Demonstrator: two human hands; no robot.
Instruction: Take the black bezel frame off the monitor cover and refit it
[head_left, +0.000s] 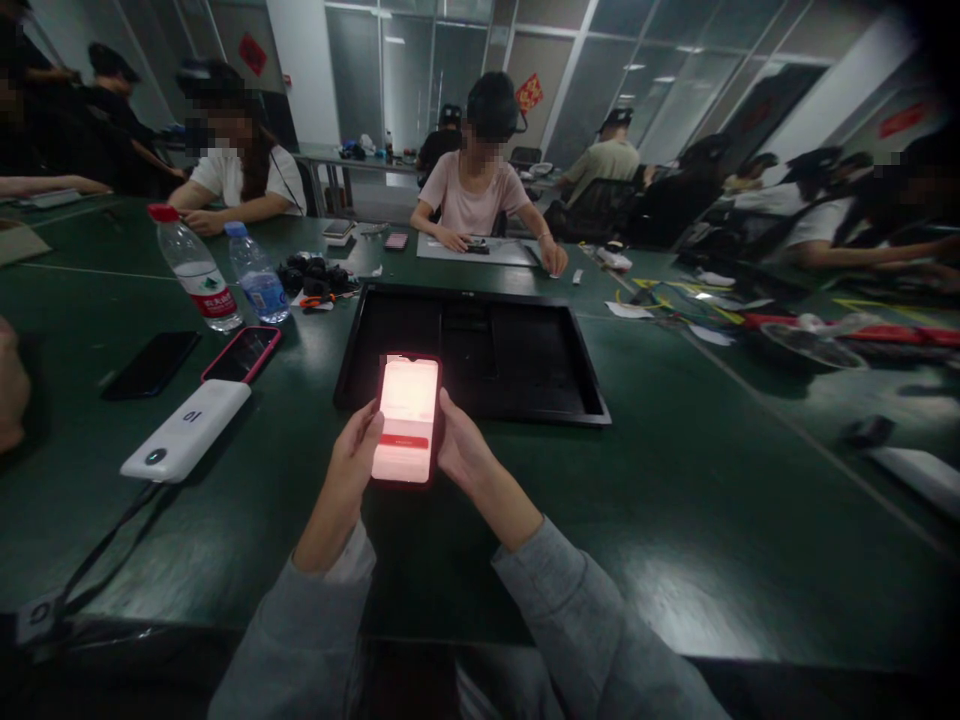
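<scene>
Held upright between both hands is a smartphone [406, 425] in a dark red case, its bright screen facing me with a red bar across the lower half. My left hand [355, 447] grips its left edge, with the thumb along the side of the screen. On the opposite edge, my right hand [466, 447] closes round the case. Just beyond the phone lies a shallow black tray [536, 365] with raised rims, partly hidden by the phone and my fingers.
To the left lie a white power bank [187, 432] with a cable, a black phone [152, 365] and a pink-cased phone [241, 355]. Two water bottles [196, 270] stand behind them. Across the green table [712, 500], a person [480, 190] works at a light board. Wires [660, 295] lie at right.
</scene>
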